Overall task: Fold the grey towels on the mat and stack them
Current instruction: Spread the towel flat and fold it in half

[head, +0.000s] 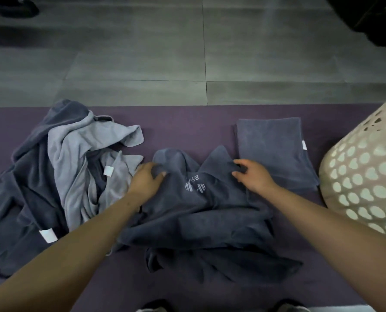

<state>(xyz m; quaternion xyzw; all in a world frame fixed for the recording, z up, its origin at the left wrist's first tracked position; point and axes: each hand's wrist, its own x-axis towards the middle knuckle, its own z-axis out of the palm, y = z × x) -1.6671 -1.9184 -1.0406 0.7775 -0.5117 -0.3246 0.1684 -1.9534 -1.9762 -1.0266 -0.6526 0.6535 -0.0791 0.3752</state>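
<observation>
A purple mat [187, 122] lies on grey floor tiles [142, 52]. On it the left hand [145, 179] and right hand [253, 174] each pinch a bunch of a crumpled dark towel [198, 212], whose pale stitched logo [194, 184], seemingly a dumbbell under blurred lettering, can't be read. A folded towel [270, 145] lies just beyond, an unfolded pile [59, 167] left, a perforated basket [365, 172] right.

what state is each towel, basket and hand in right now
dark towel: crumpled, unfolded, gripped by both hands
folded towel: folded flat on the mat
towel pile: loose, unfolded heap
basket: partly in view, contents hidden
left hand: gripping cloth
right hand: pinching cloth
</observation>
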